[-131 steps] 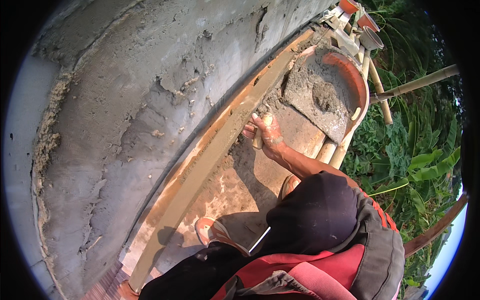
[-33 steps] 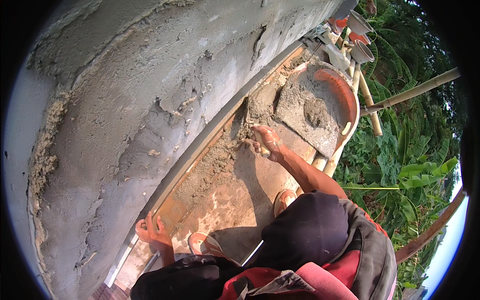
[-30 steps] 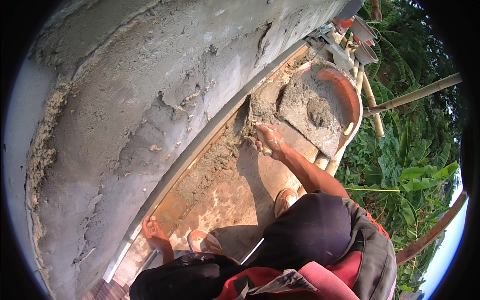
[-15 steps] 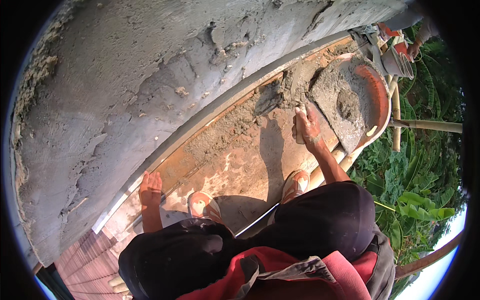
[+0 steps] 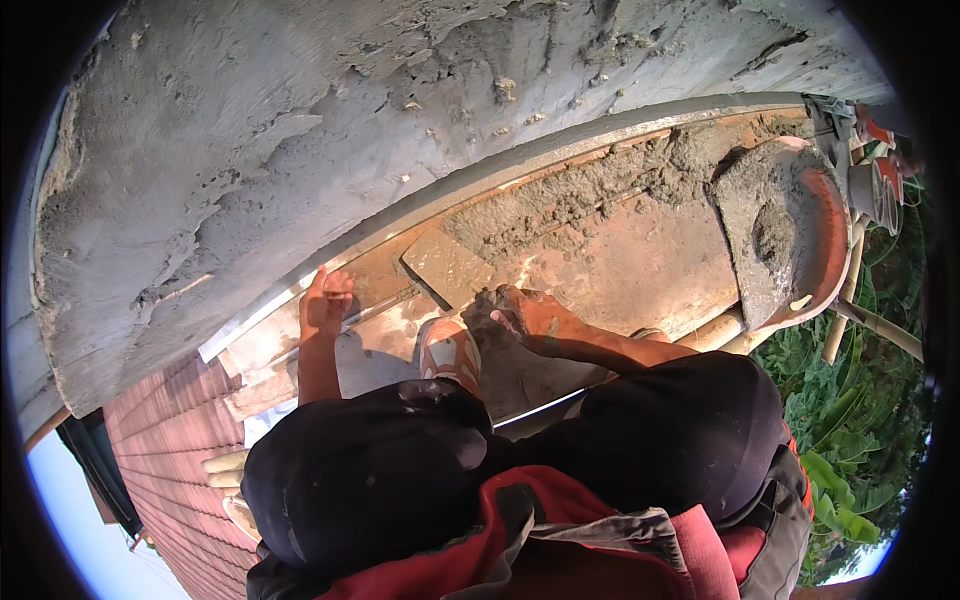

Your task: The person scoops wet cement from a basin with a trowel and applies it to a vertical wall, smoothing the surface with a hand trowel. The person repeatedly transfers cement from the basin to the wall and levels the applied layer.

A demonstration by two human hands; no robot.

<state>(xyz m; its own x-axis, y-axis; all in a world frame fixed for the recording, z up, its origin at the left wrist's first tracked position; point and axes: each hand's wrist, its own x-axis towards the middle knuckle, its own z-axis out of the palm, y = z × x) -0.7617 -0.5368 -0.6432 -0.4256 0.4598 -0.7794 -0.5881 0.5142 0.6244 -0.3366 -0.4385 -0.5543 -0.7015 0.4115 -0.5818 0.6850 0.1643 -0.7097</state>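
My right hand (image 5: 527, 318) is closed round the handle of a trowel (image 5: 447, 268), whose flat blade lies on the wooden boards (image 5: 640, 255) past the tip of my shoe. To the left, my left hand (image 5: 327, 300) is open and empty, its fingers near the pale edging strip (image 5: 262, 315) at the foot of the wall. A band of wet mortar (image 5: 570, 195) runs along the boards beside the wall, right of the blade. Whether the blade carries mortar, I cannot tell.
A rough grey plastered wall (image 5: 300, 130) rises on the far side. At the right, an orange tub (image 5: 826, 235) holds mortar. Bamboo poles (image 5: 880, 328) and green plants lie beyond it. Red roof tiles (image 5: 170, 430) slope away at the lower left. Buckets (image 5: 872, 195) stand at the far right.
My right hand has brought the trowel from the mortar beside the tub leftward to the boards near my left shoe. The view has shifted, and my left hand stays near the edging strip.
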